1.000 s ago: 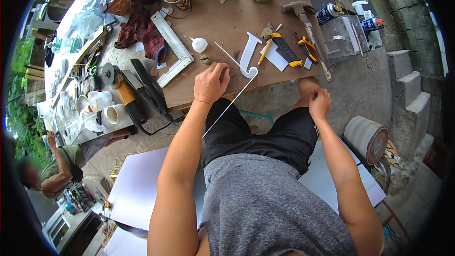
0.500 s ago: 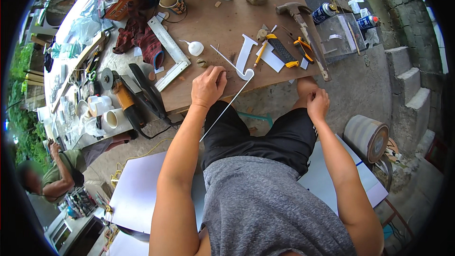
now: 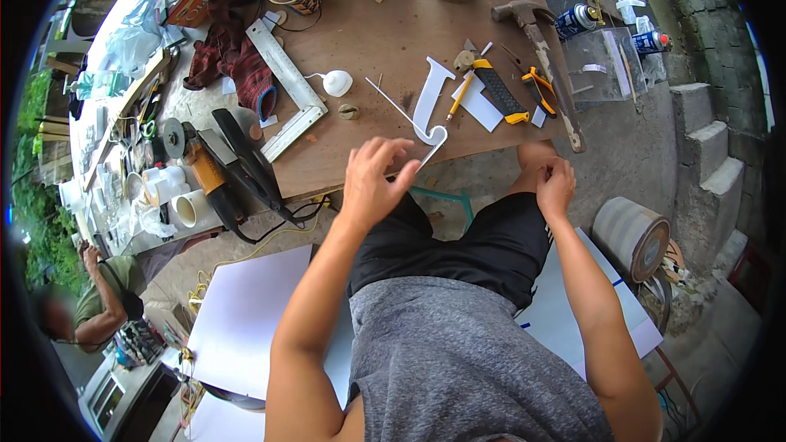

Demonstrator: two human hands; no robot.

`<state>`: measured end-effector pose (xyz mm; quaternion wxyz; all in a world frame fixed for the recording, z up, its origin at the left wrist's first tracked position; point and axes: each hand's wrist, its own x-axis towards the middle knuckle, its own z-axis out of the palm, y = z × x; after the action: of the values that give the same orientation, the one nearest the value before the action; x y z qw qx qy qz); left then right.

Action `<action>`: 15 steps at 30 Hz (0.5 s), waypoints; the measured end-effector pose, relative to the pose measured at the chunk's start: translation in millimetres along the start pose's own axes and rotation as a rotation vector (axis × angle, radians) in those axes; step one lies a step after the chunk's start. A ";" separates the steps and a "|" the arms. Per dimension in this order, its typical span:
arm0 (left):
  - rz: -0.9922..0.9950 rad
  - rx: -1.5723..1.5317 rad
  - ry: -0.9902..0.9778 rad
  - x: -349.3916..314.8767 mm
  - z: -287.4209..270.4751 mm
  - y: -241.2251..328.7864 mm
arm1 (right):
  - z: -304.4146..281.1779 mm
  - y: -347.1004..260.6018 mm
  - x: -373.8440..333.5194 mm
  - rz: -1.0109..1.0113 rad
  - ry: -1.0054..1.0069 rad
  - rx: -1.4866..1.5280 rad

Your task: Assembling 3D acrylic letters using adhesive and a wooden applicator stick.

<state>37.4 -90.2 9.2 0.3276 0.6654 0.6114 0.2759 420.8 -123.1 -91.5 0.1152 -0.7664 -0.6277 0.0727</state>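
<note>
White plastic-looking, the hook-shaped piece (image 3: 428,98) lies on the brown table (image 3: 352,33), its curled end towards the table's near edge. A thin white strip (image 3: 395,104) meets that curl, and a length of it leads back towards the left hand (image 3: 377,182), just to the near left of the hook-shaped piece. Those fingers are parted and loosely bent, grasping nothing that shows; whether they touch the strip, I cannot tell. Well to the right of the piece and nearer the body, the right hand (image 3: 557,188) rests by the knee, fingers curled; I cannot tell if they grip anything. Left of the piece stands a white nozzle bottle (image 3: 337,83). Right of it lie 1 yellow pencil (image 3: 460,96), just beside, then a black-and-yellow knife (image 3: 499,92) and, farther out, 1 hammer (image 3: 543,61).
</note>
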 end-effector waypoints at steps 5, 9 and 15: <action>-0.001 0.125 -0.070 -15.8 10.7 16.2 | -1.6 -0.9 2.9 0.003 -0.021 -0.029; 0.028 0.163 -0.033 -18.0 19.3 14.5 | -3.0 -1.8 3.6 -0.001 -0.028 -0.037; 0.070 0.234 -0.003 -18.7 24.9 17.2 | -1.7 -1.9 4.9 -0.005 -0.033 -0.049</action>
<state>65.6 -111.9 7.3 0.2387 0.7204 0.6154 0.2130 420.4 -118.1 -89.3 0.0863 -0.7661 -0.6331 0.0695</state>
